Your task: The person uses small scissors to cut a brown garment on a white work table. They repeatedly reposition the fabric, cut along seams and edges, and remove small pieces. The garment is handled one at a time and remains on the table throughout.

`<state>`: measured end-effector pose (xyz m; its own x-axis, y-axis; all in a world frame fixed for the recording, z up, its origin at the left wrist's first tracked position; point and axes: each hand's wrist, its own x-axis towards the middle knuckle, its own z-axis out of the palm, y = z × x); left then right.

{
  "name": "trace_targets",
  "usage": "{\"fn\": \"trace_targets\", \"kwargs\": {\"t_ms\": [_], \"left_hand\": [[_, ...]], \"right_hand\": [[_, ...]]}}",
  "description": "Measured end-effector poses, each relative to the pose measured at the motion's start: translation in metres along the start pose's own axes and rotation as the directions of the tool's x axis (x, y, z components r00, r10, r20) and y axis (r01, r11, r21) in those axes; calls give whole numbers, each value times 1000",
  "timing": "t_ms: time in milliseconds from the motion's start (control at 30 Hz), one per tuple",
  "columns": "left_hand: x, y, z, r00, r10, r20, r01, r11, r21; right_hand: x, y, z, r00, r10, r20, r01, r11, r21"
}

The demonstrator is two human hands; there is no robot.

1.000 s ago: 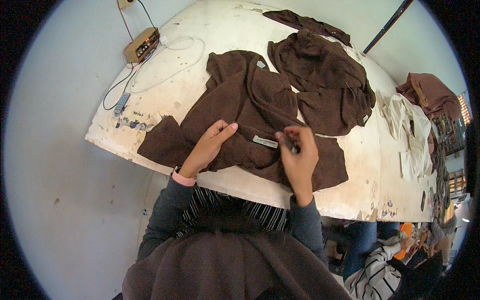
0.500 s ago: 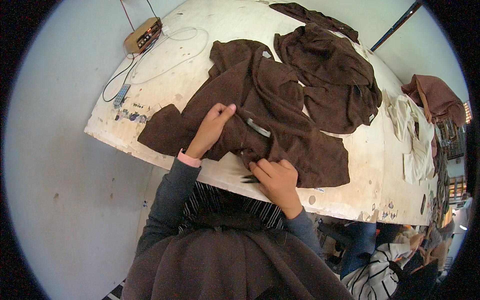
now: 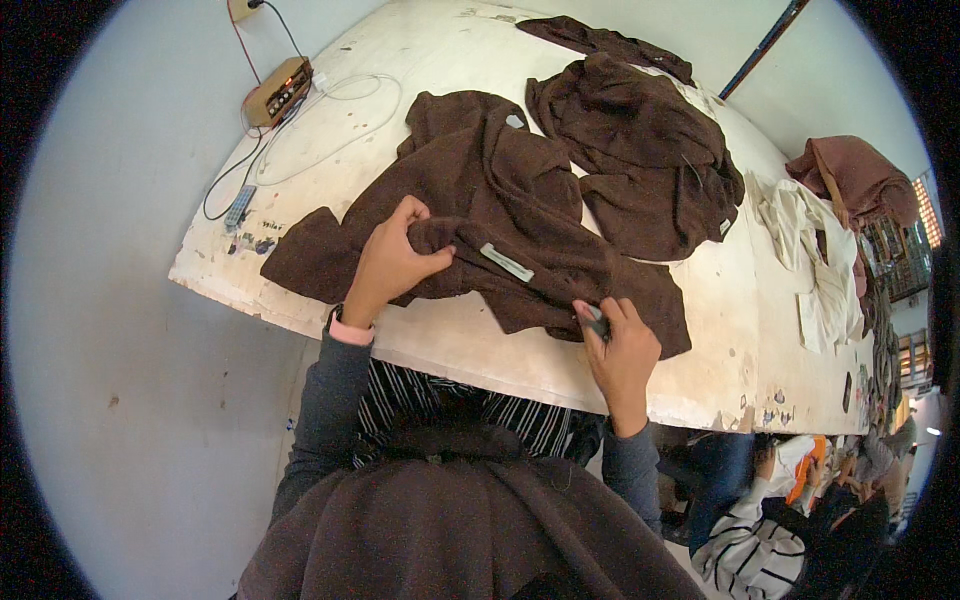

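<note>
A dark brown knit garment (image 3: 500, 180) lies spread and rumpled on the white table, a pale label (image 3: 507, 262) showing near its neck edge. My left hand (image 3: 392, 258) is closed on the neck edge left of the label, thumb and fingers pinching the cloth. To the right of the label, my right hand (image 3: 622, 345) pinches the same edge between thumb and fingers. Tucked in that hand is a small dark tool (image 3: 598, 322), mostly hidden by the fingers.
Another brown garment (image 3: 640, 150) lies behind to the right, with more brown cloth (image 3: 610, 45) at the far edge. Cream cloth (image 3: 815, 260) rests on the right. A wooden box with cables (image 3: 278, 92) and a remote control (image 3: 239, 207) are at left. A person in a striped top (image 3: 750, 555) is lower right.
My right hand has moved right and slightly up along the neck edge, and the tool's pointed dark tips no longer show. My left hand has shifted left and down, and the label lies flatter.
</note>
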<state>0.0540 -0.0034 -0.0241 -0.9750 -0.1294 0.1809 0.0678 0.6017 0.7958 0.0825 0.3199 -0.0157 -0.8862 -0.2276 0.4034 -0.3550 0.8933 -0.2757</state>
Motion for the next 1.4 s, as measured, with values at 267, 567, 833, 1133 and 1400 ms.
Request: {"fn": "trace_targets", "kwargs": {"t_ms": [267,567,833,1133,1400], "left_hand": [[-2,62,-81,924,189,-334,-7,879,477],[-4,90,-153,955,298,-4,-258,820,-510],[7,51,-193,971,228,71,-211,957,-199],[8,-3,-162,926,13,377,232,768,-596],[12,-13,-151,904,-54,423,311,764,-566]], "right_hand": [[56,11,-65,965,-152,-212,107,972,-208],[133,10,-164,846,-60,-530,361,796,486],[111,25,-152,999,46,-5,-29,700,713],[102,41,-107,974,97,203,-217,645,733],[103,51,-94,957,119,264,-278,632,724]]}}
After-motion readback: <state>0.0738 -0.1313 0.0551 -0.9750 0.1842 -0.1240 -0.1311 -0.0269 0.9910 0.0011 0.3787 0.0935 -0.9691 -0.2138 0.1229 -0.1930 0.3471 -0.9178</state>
